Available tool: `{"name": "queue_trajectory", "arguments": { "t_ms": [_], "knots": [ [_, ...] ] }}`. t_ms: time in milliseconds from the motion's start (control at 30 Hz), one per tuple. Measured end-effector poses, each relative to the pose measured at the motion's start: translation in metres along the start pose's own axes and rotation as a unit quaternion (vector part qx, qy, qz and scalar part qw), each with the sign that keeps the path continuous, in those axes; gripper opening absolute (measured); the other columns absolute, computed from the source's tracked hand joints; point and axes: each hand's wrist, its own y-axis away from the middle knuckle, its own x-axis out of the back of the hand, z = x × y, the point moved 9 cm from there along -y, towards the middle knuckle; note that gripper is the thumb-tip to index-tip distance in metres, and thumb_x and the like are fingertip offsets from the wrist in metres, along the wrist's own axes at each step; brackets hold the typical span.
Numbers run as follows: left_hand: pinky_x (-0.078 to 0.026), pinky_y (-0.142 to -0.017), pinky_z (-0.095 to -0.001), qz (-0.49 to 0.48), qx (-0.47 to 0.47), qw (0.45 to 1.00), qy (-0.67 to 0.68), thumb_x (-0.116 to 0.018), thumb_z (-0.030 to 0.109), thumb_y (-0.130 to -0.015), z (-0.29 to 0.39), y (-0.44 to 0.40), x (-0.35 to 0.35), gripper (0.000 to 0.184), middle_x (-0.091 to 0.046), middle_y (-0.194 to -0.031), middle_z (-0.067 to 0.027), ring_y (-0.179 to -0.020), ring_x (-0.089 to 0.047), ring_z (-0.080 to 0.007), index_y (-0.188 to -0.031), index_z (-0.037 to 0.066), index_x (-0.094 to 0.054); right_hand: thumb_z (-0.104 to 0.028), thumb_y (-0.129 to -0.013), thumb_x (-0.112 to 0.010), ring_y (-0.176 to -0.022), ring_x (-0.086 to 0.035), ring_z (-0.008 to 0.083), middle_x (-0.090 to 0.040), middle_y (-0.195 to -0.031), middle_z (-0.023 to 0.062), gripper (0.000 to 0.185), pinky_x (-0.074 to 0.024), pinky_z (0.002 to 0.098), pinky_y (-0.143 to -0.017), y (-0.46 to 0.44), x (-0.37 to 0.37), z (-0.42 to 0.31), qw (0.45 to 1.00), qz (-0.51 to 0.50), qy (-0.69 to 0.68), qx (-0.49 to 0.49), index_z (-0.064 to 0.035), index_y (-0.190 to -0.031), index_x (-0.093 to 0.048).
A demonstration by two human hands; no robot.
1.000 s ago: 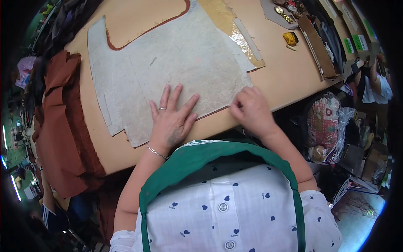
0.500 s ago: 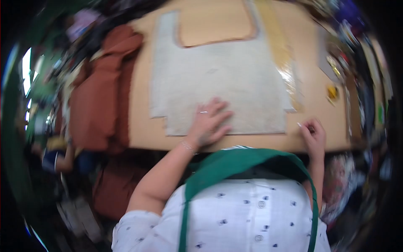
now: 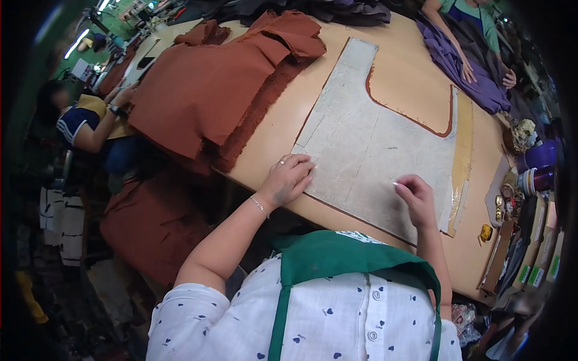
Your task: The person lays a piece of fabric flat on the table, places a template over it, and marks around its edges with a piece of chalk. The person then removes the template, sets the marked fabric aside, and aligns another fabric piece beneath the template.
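A large grey pattern template point(image 3: 361, 153) with a U-shaped cut-out lies tilted on the table. Rust-brown fabric point(image 3: 415, 125) shows as a thin border along the cut-out and the lower edge. Palm down, my left hand point(image 3: 288, 182) rests on the template's lower left edge, fingers bent and side by side. My right hand point(image 3: 417, 201) is over the template's lower right part, thumb and forefinger pinching a small white chalk-like piece point(image 3: 395, 184). Whether this hand touches the template I cannot tell. Yellowish tape point(image 3: 460, 156) covers the template's right side.
Stacked rust-brown fabric point(image 3: 205, 90) lies to the left, beside a seated person point(image 3: 90, 123). Across the table, another person's hands rest on purple fabric point(image 3: 442, 60). Purple containers point(image 3: 539, 157), a yellow item point(image 3: 486, 233) and a cardboard box point(image 3: 498, 256) line the right edge.
My view has turned, so the template now appears slanted. My left hand has gone from spread on the template to its left edge. My right hand has moved from beside the template to over it.
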Motion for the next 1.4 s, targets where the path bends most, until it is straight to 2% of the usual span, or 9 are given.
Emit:
{"name": "queue_trajectory", "arguments": {
  "t_ms": [133,333,433,467,667,767,967,1133,1400],
  "knots": [
    [-0.040,-0.084,-0.0377,-0.021,-0.008,0.999,-0.047,-0.059,0.021,-0.077,-0.009,0.008,0.008,0.030,-0.050,-0.112,-0.0069,-0.104,-0.047,-0.0247,-0.105,0.008,-0.057,-0.006,-0.079,-0.060,-0.072,-0.049,0.0065,-0.055,-0.076,-0.0009,0.006,-0.0402,0.0209,-0.066,-0.049,-0.082,-0.011,0.994,-0.098,0.038,-0.016,-0.0024,-0.083,-0.058],
    [-0.040,-0.082,-0.0368,0.000,-0.044,0.998,-0.047,-0.059,0.021,-0.076,-0.013,0.010,0.010,0.031,-0.051,-0.110,-0.0048,-0.105,-0.048,-0.0215,-0.105,0.010,-0.058,-0.010,-0.080,-0.061,-0.070,-0.050,0.0088,-0.055,-0.074,0.0011,0.008,-0.0409,0.0230,-0.063,-0.104,-0.168,-0.003,0.979,-0.158,0.112,-0.066,-0.0035,-0.082,-0.058],
    [-0.039,-0.082,-0.0355,0.021,-0.062,0.997,-0.047,-0.059,0.020,-0.075,-0.018,0.016,0.010,0.031,-0.052,-0.109,-0.0043,-0.105,-0.049,-0.0200,-0.104,0.011,-0.058,-0.012,-0.079,-0.061,-0.068,-0.051,0.0140,-0.055,-0.071,0.0057,0.011,-0.0419,0.0269,-0.062,-0.118,-0.202,-0.027,0.931,-0.199,0.286,0.108,-0.0021,-0.080,-0.058],
    [-0.039,-0.083,-0.0350,0.026,-0.065,0.997,-0.044,-0.059,0.020,-0.075,-0.020,0.017,0.010,0.031,-0.052,-0.109,-0.0042,-0.105,-0.049,-0.0195,-0.104,0.011,-0.058,-0.013,-0.077,-0.062,-0.068,-0.052,0.0213,-0.055,-0.070,0.0107,0.013,-0.0427,0.0313,-0.063,-0.121,-0.211,-0.029,0.917,-0.223,0.316,0.099,-0.0005,-0.079,-0.058],
    [-0.032,-0.090,-0.0357,0.047,-0.050,0.992,-0.104,-0.058,0.025,-0.074,-0.022,0.014,0.013,0.034,-0.051,-0.113,-0.0030,-0.110,-0.044,-0.0177,-0.106,0.014,-0.058,-0.014,-0.073,-0.063,-0.073,-0.053,0.0289,-0.057,-0.072,0.0126,0.013,-0.0427,0.0365,-0.066,-0.128,-0.247,-0.033,0.861,-0.305,0.371,0.169,-0.0018,-0.074,-0.059],
    [-0.031,-0.090,-0.0366,0.038,-0.042,0.993,-0.107,-0.058,0.026,-0.073,-0.025,0.012,0.009,0.036,-0.051,-0.113,-0.0023,-0.110,-0.043,-0.0176,-0.107,0.014,-0.058,-0.016,-0.073,-0.062,-0.073,-0.052,0.0300,-0.056,-0.072,0.0129,0.015,-0.0427,0.0371,-0.068,-0.126,-0.253,-0.033,0.841,-0.285,0.406,0.217,-0.0016,-0.072,-0.058],
    [-0.033,-0.085,-0.0345,0.025,-0.018,0.993,-0.110,-0.059,0.025,-0.071,-0.026,0.006,0.007,0.037,-0.050,-0.114,0.0010,-0.108,-0.043,-0.0145,-0.107,0.016,-0.058,-0.016,-0.073,-0.061,-0.074,-0.052,0.0312,-0.055,-0.074,0.0141,0.016,-0.0432,0.0381,-0.070,-0.128,-0.251,-0.034,0.839,-0.214,0.461,0.194,-0.0011,-0.071,-0.056],
    [-0.033,-0.082,-0.0328,0.020,-0.022,0.993,-0.116,-0.059,0.026,-0.071,-0.025,0.003,0.009,0.037,-0.051,-0.110,0.0027,-0.103,-0.045,-0.0135,-0.107,0.017,-0.058,-0.016,-0.072,-0.060,-0.074,-0.053,0.0312,-0.055,-0.076,0.0140,0.016,-0.0444,0.0384,-0.070,-0.131,-0.255,-0.035,0.823,-0.232,0.477,0.204,-0.0006,-0.072,-0.056],
    [-0.036,-0.077,-0.0319,0.031,-0.043,0.991,-0.122,-0.059,0.026,-0.071,-0.024,-0.003,0.010,0.032,-0.054,-0.101,0.0029,-0.097,-0.048,-0.0143,-0.101,0.015,-0.060,-0.013,-0.072,-0.060,-0.074,-0.052,0.0331,-0.054,-0.075,0.0162,0.015,-0.0435,0.0396,-0.068,-0.171,-0.228,-0.041,0.821,-0.127,0.500,0.245,0.0009,-0.070,-0.054]
  ]
}}
